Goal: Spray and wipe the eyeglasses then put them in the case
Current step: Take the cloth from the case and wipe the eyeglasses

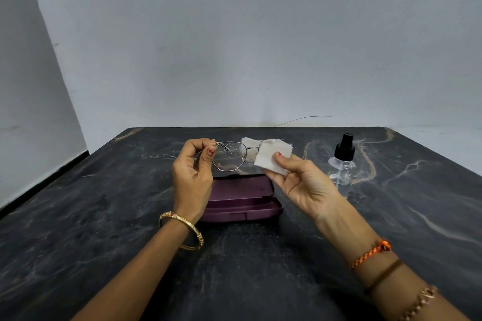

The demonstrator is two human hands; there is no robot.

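Observation:
Thin metal-framed eyeglasses are held up above the table, droplets showing on the left lens. My left hand pinches the frame at its left end. My right hand grips a folded white cloth that is wrapped over the right lens, hiding it. Below the hands an open dark purple glasses case lies on the black marble table. A clear spray bottle with a black nozzle stands to the right of my right hand.
The table's far edge meets a pale wall. A thin wire runs along the wall at the table's back edge. The table's left edge drops off beside a side wall.

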